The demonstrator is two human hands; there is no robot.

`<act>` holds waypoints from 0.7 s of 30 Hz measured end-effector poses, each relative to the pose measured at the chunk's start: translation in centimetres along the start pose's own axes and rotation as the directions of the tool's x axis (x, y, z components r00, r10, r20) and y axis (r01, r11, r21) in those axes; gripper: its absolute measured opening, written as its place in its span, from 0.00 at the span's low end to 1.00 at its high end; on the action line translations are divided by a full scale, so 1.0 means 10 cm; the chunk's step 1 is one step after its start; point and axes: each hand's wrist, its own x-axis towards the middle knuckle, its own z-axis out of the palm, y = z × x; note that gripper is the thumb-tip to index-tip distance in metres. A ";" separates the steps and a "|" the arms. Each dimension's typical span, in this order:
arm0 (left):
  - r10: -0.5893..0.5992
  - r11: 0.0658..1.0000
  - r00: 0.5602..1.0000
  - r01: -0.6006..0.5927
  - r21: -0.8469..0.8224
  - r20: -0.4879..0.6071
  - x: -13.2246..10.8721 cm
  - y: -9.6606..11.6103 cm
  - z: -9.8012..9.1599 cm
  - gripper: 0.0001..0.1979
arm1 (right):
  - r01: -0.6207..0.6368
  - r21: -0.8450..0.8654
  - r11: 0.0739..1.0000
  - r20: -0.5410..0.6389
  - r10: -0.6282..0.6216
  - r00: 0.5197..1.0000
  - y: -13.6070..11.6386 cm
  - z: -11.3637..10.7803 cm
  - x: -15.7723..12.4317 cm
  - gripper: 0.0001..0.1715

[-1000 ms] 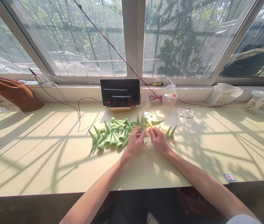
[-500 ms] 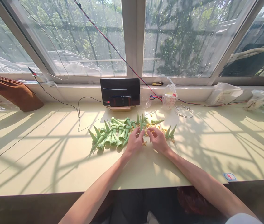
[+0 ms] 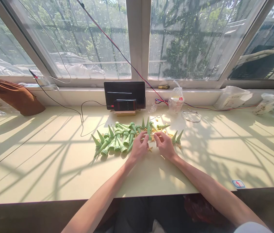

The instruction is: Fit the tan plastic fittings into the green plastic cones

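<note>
My left hand (image 3: 139, 148) is closed in a pinch on a green plastic spike (image 3: 148, 128), which stands point up between the fingers. Close by on the right, my right hand (image 3: 164, 147) has thumb and forefinger brought together near the spike's lower part; what they hold, if anything, is too small to make out. More green cone-shaped spikes (image 3: 118, 142) lie heaped left of my hands, several with ribbed collars. A small yellow peg-like piece (image 3: 150, 149) rests between my wrists. Other yellow pieces (image 3: 156, 120) are scattered behind my hands.
A black tablet (image 3: 124, 92) leans upright at the back with a phone (image 3: 125, 105) before it. Beside them are a knotted plastic bag (image 3: 176, 100) and a coiled cable (image 3: 191, 116). A brown pouch (image 3: 17, 97) lies far left; two spikes (image 3: 177, 137) stand right of my hand.
The green spike in my left hand has shifted slightly to the right and shows more of its side. Both hands stay almost where they were.
</note>
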 end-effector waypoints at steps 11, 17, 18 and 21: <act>0.035 0.999 0.999 -0.035 -0.006 0.012 0.00 -0.06 -0.01 0.21 | -0.031 0.029 0.999 0.018 0.030 0.999 -0.03 -0.01 0.00 0.18; 0.015 0.999 1.000 -0.014 -0.032 0.004 -0.01 -0.05 0.01 0.22 | -0.058 0.012 0.998 0.025 0.058 0.998 -0.01 -0.01 -0.01 0.22; 0.010 0.999 1.000 -0.010 -0.036 0.003 -0.01 -0.05 0.01 0.22 | -0.060 0.008 0.998 0.025 0.060 0.998 0.00 -0.01 -0.01 0.22; 0.007 0.999 1.000 -0.007 -0.042 0.002 -0.01 -0.05 0.01 0.23 | -0.051 -0.012 0.999 0.023 0.051 0.998 0.02 -0.01 -0.01 0.24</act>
